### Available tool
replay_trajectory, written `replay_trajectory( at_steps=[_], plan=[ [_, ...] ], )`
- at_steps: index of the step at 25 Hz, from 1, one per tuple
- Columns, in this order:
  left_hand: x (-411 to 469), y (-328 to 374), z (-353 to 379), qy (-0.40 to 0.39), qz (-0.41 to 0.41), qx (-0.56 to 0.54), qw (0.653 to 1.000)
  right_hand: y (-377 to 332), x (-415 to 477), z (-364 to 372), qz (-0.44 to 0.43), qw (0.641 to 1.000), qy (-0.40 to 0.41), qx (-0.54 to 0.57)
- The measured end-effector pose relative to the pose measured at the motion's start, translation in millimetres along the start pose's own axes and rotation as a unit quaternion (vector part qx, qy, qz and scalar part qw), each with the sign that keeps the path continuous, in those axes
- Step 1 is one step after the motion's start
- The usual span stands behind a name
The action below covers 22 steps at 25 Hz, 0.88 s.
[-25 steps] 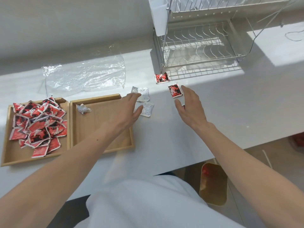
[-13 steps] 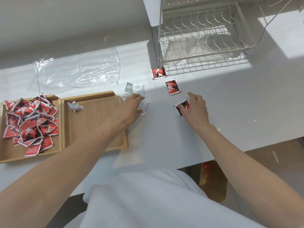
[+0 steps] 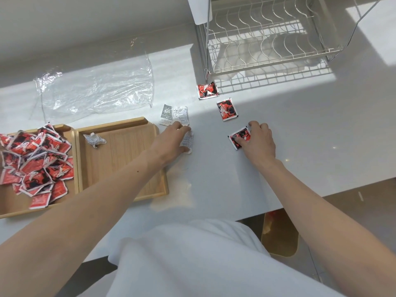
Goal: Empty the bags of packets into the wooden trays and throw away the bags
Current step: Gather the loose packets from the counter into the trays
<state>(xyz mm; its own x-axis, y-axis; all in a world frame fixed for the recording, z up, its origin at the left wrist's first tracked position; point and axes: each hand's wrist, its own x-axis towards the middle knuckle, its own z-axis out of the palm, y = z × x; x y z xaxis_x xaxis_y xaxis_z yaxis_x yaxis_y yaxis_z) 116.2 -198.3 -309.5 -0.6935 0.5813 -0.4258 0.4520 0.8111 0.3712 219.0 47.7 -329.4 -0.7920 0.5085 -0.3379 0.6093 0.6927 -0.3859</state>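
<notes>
On the white surface [image 3: 300, 146], the right hand [image 3: 258, 142] presses a red packet [image 3: 239, 137]; the left hand [image 3: 171, 140] covers a white packet [image 3: 188, 141] beside the near-empty wooden tray [image 3: 128, 159].

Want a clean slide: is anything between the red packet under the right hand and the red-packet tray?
Yes. The left hand, white packets and the second tray lie between the red packet and the left tray.

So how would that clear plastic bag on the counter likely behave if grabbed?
The clear plastic bag lies flat and wrinkled, so it is probably floppy and very light. It looks empty, so it would likely crumple in the fingers, and may slide easily on the smooth counter.
</notes>
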Motion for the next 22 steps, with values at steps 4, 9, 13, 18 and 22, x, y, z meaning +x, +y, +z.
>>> replay_trajectory(
  at_steps=[4, 9, 13, 18, 22],
  plan=[
    [0, -2, 4, 0.000, -0.007, -0.015, 1.000, 0, 2, 2, 0.002, 1.000, -0.003, 0.005],
    [-3, -1, 7, 0.012, -0.007, -0.031, 0.999, -4, 4, 4, -0.004, 1.000, -0.002, 0.010],
    [-5, -1, 8, 0.017, -0.004, -0.035, 0.999, -9, 5, 4, -0.015, 1.000, -0.001, 0.008],
    [-5, -2, 6, 0.011, 0.003, -0.023, 1.000, -13, 6, 4, -0.032, 0.999, 0.008, 0.012],
    [-6, -1, 6, 0.005, -0.001, -0.015, 1.000, -13, 7, 7, -0.041, 0.999, 0.011, 0.015]
  ],
)
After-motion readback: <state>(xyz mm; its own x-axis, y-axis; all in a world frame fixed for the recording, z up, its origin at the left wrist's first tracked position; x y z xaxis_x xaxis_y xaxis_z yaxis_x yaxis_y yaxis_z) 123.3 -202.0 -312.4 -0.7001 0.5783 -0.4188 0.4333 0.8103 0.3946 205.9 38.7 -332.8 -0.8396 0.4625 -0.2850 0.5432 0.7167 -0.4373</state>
